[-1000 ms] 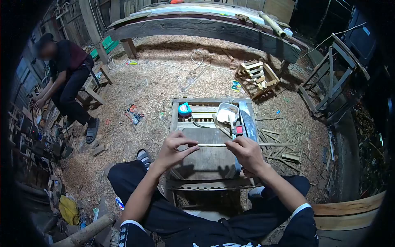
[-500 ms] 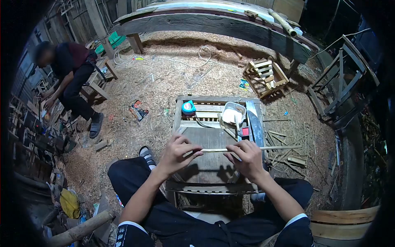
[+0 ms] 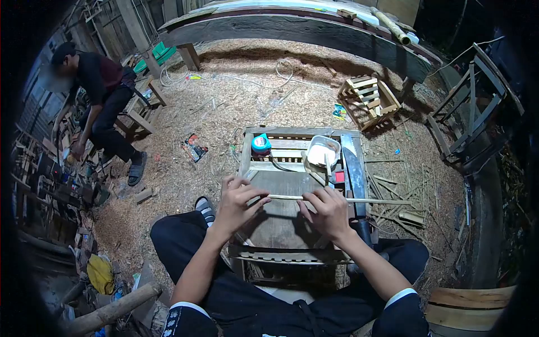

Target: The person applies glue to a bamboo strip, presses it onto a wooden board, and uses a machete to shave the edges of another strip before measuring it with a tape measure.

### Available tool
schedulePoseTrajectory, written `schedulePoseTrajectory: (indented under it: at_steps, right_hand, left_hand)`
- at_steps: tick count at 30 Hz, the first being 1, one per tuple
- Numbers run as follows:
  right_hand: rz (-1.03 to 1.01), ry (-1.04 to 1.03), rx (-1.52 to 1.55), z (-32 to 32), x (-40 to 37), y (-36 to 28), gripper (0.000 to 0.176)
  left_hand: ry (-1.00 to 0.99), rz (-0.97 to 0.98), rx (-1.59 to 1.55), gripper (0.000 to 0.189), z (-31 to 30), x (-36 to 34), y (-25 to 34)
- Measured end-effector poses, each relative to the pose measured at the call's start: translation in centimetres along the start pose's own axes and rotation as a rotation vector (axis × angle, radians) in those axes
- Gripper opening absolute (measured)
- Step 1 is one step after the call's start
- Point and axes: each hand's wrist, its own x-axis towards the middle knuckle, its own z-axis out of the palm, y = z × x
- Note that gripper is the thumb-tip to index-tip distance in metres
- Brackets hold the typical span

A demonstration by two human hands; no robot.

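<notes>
A thin pale wooden stick (image 3: 286, 197) runs level between my two hands, above a dark board (image 3: 286, 224) on a low slatted stand (image 3: 247, 153). My left hand (image 3: 238, 202) pinches it at its left end. Further right, my right hand (image 3: 327, 212) grips the same stick, and a long length sticks out beyond it. On the stand's far side sit a blue tape measure (image 3: 260, 144) and a white plastic tub (image 3: 323, 154) with pale contents and a stick-like handle. A handsaw (image 3: 352, 163) lies along the right edge.
A slatted wooden crate (image 3: 370, 104) rests on the shavings-covered floor, near a long heavy bench (image 3: 297, 31). Thin sticks (image 3: 401, 205) are scattered right of the stand. At left a co-worker (image 3: 104, 95) bends over piled wood. A round pole (image 3: 115, 309) lies at lower left.
Both hands have shifted slightly left over the board, still on the stick. More of the stick shows beyond my right hand. The co-worker has changed posture, and the view has shifted a little.
</notes>
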Motion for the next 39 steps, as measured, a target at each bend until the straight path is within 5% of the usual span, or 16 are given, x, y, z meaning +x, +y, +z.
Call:
schedulePoseTrajectory:
  at_steps: [28,39]
  right_hand:
    - [0.092,-0.081,0.041,1.9,1.1,-0.7,0.020]
    - [0.047,-0.255,0.014,3.2,0.9,-0.1,0.050]
  left_hand:
    - [-0.035,-0.075,0.095,0.019,0.1,-0.7,-1.4]
    - [-0.031,-0.131,0.180,0.015,0.7,-0.8,-2.4]
